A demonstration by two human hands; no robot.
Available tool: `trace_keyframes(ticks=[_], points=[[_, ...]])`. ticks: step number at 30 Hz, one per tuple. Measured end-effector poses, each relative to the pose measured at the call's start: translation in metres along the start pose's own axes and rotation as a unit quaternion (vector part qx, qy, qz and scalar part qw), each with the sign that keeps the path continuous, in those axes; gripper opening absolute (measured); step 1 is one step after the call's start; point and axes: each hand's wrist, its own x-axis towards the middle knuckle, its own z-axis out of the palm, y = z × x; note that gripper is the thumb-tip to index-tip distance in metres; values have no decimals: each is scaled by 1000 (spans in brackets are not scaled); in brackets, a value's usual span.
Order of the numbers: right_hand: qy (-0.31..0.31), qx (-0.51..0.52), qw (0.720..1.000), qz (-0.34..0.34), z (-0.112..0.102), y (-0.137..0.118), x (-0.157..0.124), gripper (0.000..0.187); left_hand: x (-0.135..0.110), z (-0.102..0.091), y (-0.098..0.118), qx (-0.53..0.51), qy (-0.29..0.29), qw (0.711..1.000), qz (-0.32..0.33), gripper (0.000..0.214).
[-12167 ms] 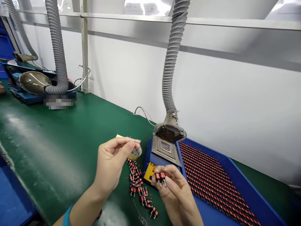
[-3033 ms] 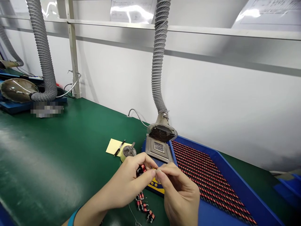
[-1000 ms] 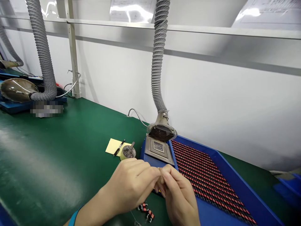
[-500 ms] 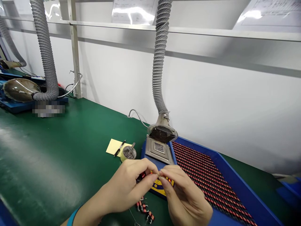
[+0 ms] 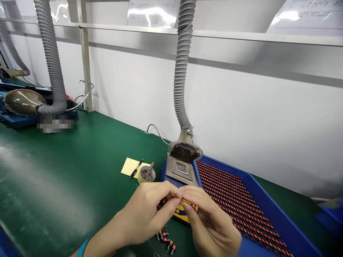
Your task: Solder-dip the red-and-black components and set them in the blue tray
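My left hand (image 5: 155, 207) and my right hand (image 5: 211, 217) meet fingertip to fingertip in front of a blue and yellow solder pot (image 5: 177, 178). Both are closed in a pinch. Whatever lies between the fingertips is hidden or too small to name. Below the hands, several small black-and-copper coils (image 5: 171, 246) with metal legs lie loose on the green bench. A thin wire (image 5: 152, 246) lies beside them. The pot's metal top shows a grey square opening, and its yellow front panel is partly covered by my fingers.
A blue tray (image 5: 254, 178) on the right holds rows of red-and-black coils. Over the pot hangs a fume hood (image 5: 186, 148) on a grey hose (image 5: 182, 71). Left of it stand a cup (image 5: 147, 174) of grey lumps, a yellow notepad (image 5: 128, 166) and a pen (image 5: 136, 168).
My right fingers have shifted slightly left and up, closing against my left fingertips. The left hand has barely moved.
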Motion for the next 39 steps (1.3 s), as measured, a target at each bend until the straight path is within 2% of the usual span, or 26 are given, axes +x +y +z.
trace_keyframes(ticks=[2,4,6,8,10,13,17,20,21,23,25,27,28,29,32,33,34,35,37,39], points=[[-2,-49,998,-27,1,0,-2,28,0,3,-2,50,17,997,50,14],[-18,-51,997,55,3,0,-3,16,1,7,-4,136,39,983,116,21],[-40,31,984,172,6,-1,-3,27,1,9,-4,199,51,966,159,26],[-30,131,966,221,8,-2,-3,38,1,10,-3,196,57,966,161,25],[12,156,969,193,8,-4,-2,34,0,8,-1,140,63,979,132,20],[44,89,989,112,5,-6,-2,13,-1,3,2,43,52,996,59,14],[10,47,998,35,2,-4,-2,33,-1,-1,4,-42,10,999,-30,12],[4,33,999,15,4,-3,-2,32,-1,1,3,-46,-2,998,-38,12],[8,30,999,28,5,-3,-2,27,-1,2,2,-27,3,999,-19,12],[16,54,993,103,8,-4,-2,15,-1,6,1,32,16,999,39,14],[4,138,967,213,9,-5,-1,25,-1,9,-1,81,28,992,89,16],[-13,241,931,273,8,-5,1,35,-1,10,-1,78,36,992,97,17],[-14,271,925,267,7,-5,1,37,-1,10,-1,60,39,994,82,17],[-7,274,930,245,5,-4,1,35,-1,9,-1,36,39,997,59,15],[9,156,975,160,0,-2,0,11,-3,5,1,-32,20,999,-13,12],[2,110,985,135,-1,-1,-1,10,-3,5,1,-43,13,999,-25,12],[-6,72,991,109,-2,0,-2,18,-3,5,1,-45,9,999,-27,12],[-12,41,996,79,-2,0,-3,24,-3,5,0,-37,11,999,-20,12],[-5,-4,999,45,1,0,-4,24,-1,8,-2,14,23,999,27,13],[-9,-3,995,99,5,-1,-4,16,0,11,-5,82,41,992,91,15]])
